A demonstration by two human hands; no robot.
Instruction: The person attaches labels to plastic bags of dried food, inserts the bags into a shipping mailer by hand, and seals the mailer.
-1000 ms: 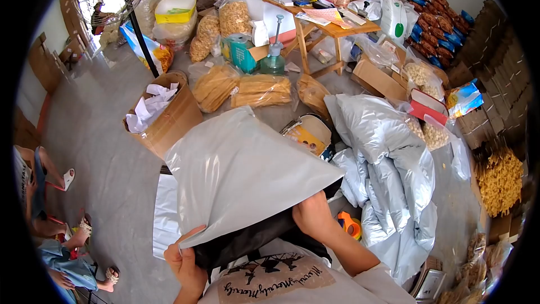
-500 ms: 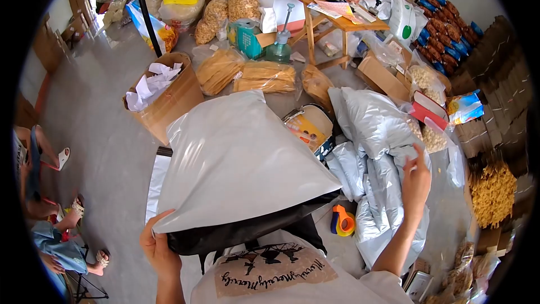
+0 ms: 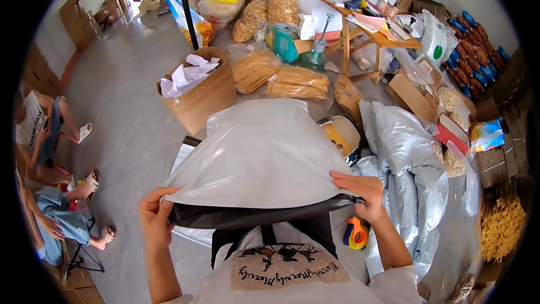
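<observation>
Mouth-stretching step, I reckon: left hand (image 3: 154, 209) pinched closed on the bag (image 3: 264, 152) at eight o'clock, right hand (image 3: 364, 192) likewise at four. Next move wants even tension imo.

The bag (image 3: 264, 155) is a big sheet of pale grey plastic, smooth and faintly shiny, with soft creases fanning in from the near corners. It's pinched at both of those corners and pulled out wide, so the near edge runs across in a long, slightly sagging line with a strip of black plastic showing beneath. The body spreads away in front of the person (image 3: 289, 276), narrower toward its far end.
</observation>
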